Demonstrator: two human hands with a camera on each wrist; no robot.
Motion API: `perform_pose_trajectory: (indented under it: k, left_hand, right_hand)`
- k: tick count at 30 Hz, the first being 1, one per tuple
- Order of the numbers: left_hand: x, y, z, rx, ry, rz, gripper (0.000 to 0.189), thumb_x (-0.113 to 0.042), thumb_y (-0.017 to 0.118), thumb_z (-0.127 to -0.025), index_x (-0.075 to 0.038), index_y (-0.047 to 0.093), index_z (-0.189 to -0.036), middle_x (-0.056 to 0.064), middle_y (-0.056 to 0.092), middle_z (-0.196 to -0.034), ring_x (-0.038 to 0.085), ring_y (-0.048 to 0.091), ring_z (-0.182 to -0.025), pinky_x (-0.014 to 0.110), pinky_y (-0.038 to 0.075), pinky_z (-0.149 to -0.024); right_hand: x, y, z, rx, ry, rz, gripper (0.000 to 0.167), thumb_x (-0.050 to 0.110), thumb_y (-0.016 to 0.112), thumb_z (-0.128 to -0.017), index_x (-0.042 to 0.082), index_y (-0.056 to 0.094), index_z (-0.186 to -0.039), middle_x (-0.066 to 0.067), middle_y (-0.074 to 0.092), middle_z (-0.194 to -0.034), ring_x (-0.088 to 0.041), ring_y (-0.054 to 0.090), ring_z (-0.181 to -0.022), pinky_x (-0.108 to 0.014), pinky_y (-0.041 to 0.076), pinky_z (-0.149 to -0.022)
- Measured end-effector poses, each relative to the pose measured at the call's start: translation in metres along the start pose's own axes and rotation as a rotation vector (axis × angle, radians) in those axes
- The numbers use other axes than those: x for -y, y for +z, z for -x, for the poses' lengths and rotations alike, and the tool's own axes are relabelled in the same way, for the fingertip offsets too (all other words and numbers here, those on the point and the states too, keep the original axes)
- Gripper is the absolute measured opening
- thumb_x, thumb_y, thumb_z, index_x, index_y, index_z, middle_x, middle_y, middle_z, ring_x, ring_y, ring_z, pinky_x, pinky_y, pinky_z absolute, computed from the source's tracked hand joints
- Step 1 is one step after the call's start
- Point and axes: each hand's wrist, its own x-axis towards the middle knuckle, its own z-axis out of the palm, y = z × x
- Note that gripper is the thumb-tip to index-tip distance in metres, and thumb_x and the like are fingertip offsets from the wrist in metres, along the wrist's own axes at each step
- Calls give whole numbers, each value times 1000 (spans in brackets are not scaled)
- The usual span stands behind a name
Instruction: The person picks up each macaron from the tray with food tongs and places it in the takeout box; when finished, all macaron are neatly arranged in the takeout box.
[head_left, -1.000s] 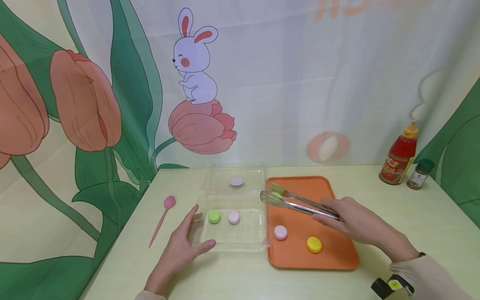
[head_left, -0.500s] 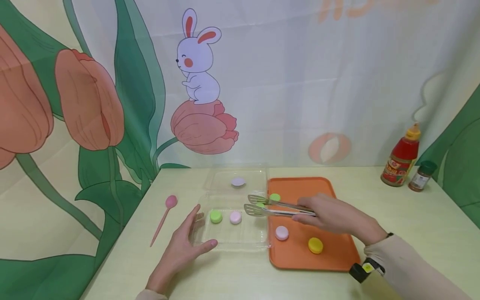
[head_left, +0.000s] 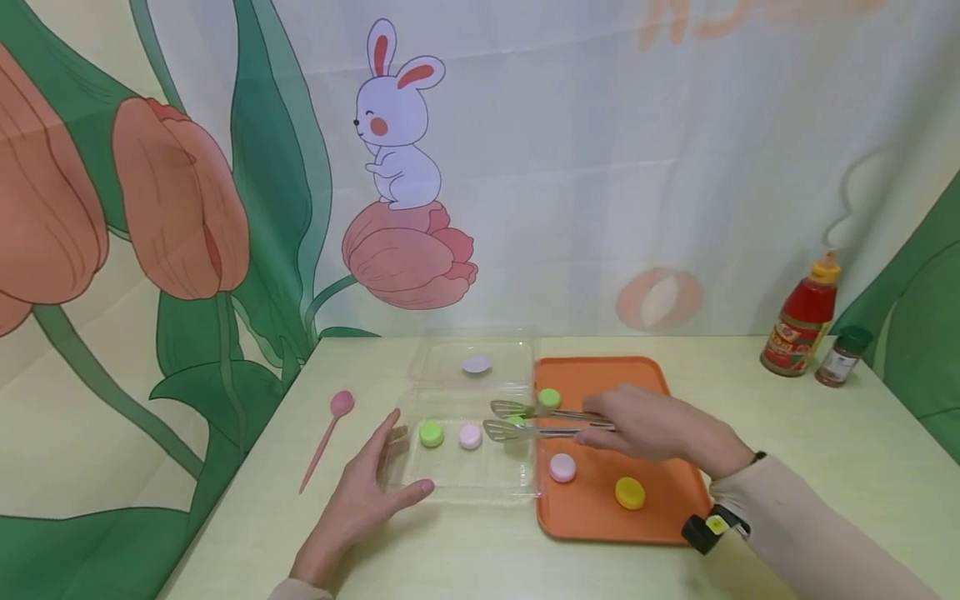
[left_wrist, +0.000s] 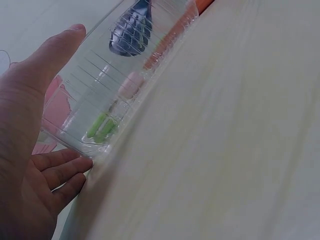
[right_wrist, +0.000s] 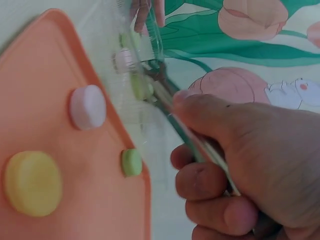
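My right hand (head_left: 652, 423) grips metal tongs (head_left: 551, 432), whose slotted tips reach over the right part of a clear plastic box (head_left: 480, 492). Between the tips is a green macaron (head_left: 515, 422), low in the box. A second green macaron (head_left: 431, 434) and a pink macaron (head_left: 470, 436) sit further left inside. At the box's left end, my left hand (head_left: 360, 487) is spread, thumb along the front side and fingertips at the corner, as the left wrist view also shows. An orange tray (head_left: 600, 521) beside the box carries green (head_left: 550, 398), pink (head_left: 562, 467) and yellow (head_left: 630, 493) macarons.
The box's clear lid (head_left: 442, 350) lies folded back behind it, a pale oval (head_left: 476, 364) on it. A pink spoon (head_left: 330, 421) lies at the left. A red sauce bottle (head_left: 802, 321) and a green-capped jar (head_left: 843, 357) stand at the back right. A printed curtain hangs behind.
My right hand has moved left with the tongs, carrying the green macaron from over the tray into the box's right part, and lower. The left hand stays in place.
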Motion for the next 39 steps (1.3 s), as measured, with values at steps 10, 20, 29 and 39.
perform_pose_trajectory:
  k: [10,20,29,39]
  left_hand:
    - [1,3,1,-3,3,8,120,-46,98,-85,-26,26,-178,10,51,-171,31,51,-157,58,33,-133]
    - [-1,2,0,6,0,19,120,-45,98,-85,-29,25,-178,10,50,-172,31,51,-157,58,33,-134]
    - [-1,2,1,4,13,16,117,-46,97,-86,-29,27,-178,12,51,-171,33,52,-157,61,32,-134]
    - [-1,0,0,-2,7,0,118,-46,97,-86,-28,26,-178,12,51,-171,35,50,-158,61,31,-134]
  right_hand:
    - [23,-9,-18,74,73,117,28,38,76,-108,17,66,-92,7,51,-71,-8,48,-60,-23,37,-58]
    - [33,-11,-25,102,137,141,25,36,79,-106,17,69,-92,7,52,-70,-9,50,-61,-24,37,-58]
    - [38,-11,-25,104,162,154,23,38,80,-105,16,73,-98,6,58,-72,-9,54,-62,-24,40,-58]
    - [32,-16,-11,45,95,70,30,41,76,-107,17,66,-91,6,52,-72,-9,48,-63,-24,38,-60]
